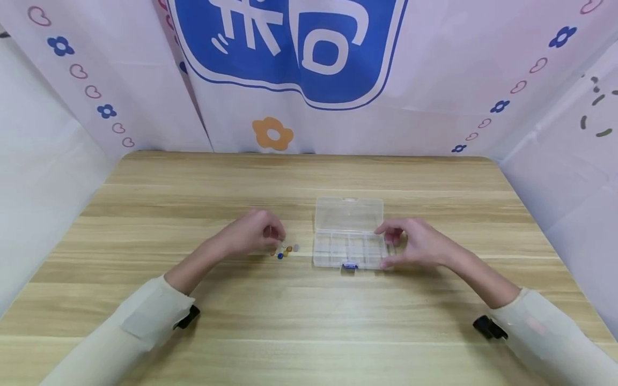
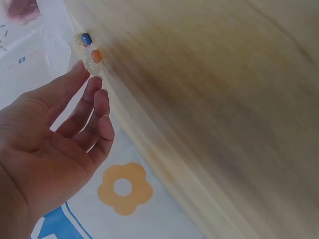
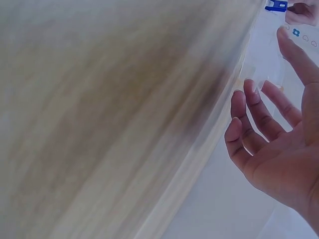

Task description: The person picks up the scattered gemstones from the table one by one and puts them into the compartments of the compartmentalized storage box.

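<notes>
Several small beads lie in a cluster on the table, among them a blue bead [image 1: 280, 256], an orange bead [image 2: 96, 56] and a clear bead [image 1: 296, 247]. My left hand [image 1: 257, 231] reaches down at the cluster's left side, thumb and forefinger close together beside clear beads [image 2: 92, 65]. Whether they pinch one is too small to tell. Right of the beads stands a clear divided plastic box [image 1: 340, 249], its lid [image 1: 348, 213] laid back. My right hand [image 1: 419, 242] grips the box's right end, forefinger near the hinge and thumb at the front corner.
A blue latch [image 1: 350, 266] sits on the box's front edge. Under everything is a wood-grain table [image 1: 309, 316]. A white printed cloth [image 1: 386, 128] hangs behind the table's far edge. Dark wrist cameras [image 1: 490, 327] are worn at both sleeves.
</notes>
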A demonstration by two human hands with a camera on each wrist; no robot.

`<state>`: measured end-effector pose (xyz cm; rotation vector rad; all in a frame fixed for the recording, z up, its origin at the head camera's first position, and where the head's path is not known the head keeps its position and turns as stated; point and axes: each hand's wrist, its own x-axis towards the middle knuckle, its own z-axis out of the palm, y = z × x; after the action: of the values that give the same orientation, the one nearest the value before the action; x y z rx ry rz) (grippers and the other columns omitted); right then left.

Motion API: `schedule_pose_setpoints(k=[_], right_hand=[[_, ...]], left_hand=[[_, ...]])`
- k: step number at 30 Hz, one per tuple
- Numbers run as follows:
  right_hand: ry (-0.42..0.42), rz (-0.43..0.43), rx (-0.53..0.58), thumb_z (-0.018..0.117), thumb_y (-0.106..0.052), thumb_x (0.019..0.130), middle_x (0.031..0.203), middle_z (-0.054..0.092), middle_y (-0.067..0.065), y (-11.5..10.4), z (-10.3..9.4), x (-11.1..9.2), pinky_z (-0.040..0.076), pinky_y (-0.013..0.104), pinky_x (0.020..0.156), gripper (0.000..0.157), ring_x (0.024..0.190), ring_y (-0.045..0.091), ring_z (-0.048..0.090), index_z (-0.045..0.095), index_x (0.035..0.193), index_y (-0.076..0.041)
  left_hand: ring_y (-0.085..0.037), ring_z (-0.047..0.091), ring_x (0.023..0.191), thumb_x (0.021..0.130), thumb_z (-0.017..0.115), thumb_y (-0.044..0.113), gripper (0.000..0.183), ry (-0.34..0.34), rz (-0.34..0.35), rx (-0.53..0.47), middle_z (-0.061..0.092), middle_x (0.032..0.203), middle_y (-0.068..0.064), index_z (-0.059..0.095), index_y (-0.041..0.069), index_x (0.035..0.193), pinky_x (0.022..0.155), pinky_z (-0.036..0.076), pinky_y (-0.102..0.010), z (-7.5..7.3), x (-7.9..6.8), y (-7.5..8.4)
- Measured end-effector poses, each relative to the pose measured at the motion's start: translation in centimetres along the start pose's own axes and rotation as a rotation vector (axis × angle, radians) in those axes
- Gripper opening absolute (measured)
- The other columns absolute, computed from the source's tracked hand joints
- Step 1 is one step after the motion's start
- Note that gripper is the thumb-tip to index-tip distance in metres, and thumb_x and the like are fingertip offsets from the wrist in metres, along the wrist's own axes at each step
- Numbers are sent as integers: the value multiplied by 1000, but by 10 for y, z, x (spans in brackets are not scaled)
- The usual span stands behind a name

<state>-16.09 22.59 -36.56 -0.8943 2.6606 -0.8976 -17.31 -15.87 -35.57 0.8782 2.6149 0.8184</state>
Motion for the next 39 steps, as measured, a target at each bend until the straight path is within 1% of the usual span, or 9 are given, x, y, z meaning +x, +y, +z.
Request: schedule_pose_setpoints(k=[4,9,16,23,28,34,39], right_hand=[[-3,0,4,98,-30,69,89,64,-2,0,-1,1,54,36,80,60,85,17,60,72,115,-1],[-11,2,1,98,-29,70,89,64,-2,0,-1,1,54,37,81,60,85,18,60,72,116,-1],[-20,10,3,98,-28,70,90,65,-1,-1,-2,2,54,37,81,60,86,17,60,72,116,-1],[-22,14,31,98,-25,70,90,64,0,0,0,3,54,37,80,59,85,19,60,71,116,0],[-27,26,33,98,-24,69,89,64,1,0,0,3,54,37,80,59,85,19,60,71,116,0],[-32,37,37,98,-23,69,89,64,1,-3,-1,3,54,36,80,59,85,19,60,71,116,1],[-31,32,53,98,-23,69,89,64,2,-3,-1,3,54,36,79,59,85,19,59,71,115,2]], left_hand=[[-12,62,73,89,77,-5,7,-31,-9,-5,71,82,0,78,3,90,67,54,-27,1,2,-2],[-12,60,71,88,79,-2,6,-42,-17,23,70,82,1,80,4,89,65,53,-26,0,2,-1],[-13,63,74,88,79,-3,6,-27,9,3,71,84,0,80,2,91,68,55,-26,0,-2,-3],[-12,65,75,92,75,-2,7,1,23,-15,75,86,-1,80,2,93,70,56,-28,-3,-6,-7],[-13,66,77,93,74,-1,6,8,20,-44,75,88,-1,79,2,95,71,56,-30,-3,-8,-5],[-16,69,82,94,74,0,6,20,25,-77,76,90,-2,79,2,96,75,57,-31,-5,-8,-1],[-18,69,83,94,74,2,6,21,24,-105,77,93,-3,79,2,98,74,57,-31,-4,-6,4]])
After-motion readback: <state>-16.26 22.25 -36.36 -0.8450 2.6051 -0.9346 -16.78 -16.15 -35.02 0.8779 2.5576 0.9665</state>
